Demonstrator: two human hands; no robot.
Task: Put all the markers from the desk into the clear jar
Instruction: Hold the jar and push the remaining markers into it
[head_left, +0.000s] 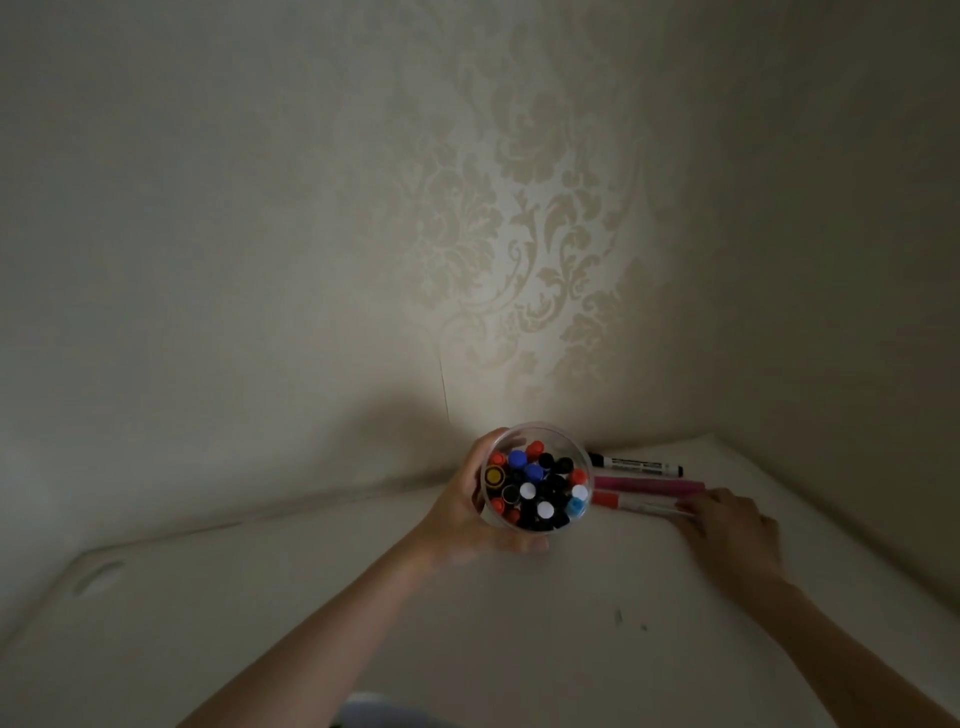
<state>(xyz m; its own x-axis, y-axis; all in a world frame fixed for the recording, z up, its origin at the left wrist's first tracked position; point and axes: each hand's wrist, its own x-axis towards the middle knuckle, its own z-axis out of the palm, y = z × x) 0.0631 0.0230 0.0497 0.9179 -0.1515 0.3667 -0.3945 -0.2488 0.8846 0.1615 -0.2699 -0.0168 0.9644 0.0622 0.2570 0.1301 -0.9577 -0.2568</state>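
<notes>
At a pale white desk (467, 649) set against floral cream wallpaper (535, 218), my left hand (467, 512) wraps around the round clear plastic jar (537, 477), fingers clamped on its wall to keep it steady and its mouth turned up toward me. The jar is already crowded with upright markers, their red, blue, black and white caps packed close. 3 markers lie on the desk just beside the jar, side by side near the wall: a white marker with a black cap (636, 464) farthest back, a pink marker (649, 486) in the middle, and a white marker with a red cap (636, 503) nearest me. My right hand (730, 525) rests at their far ends, fingers bent over the red-capped one; blur keeps me from telling whether they have closed on it.
</notes>
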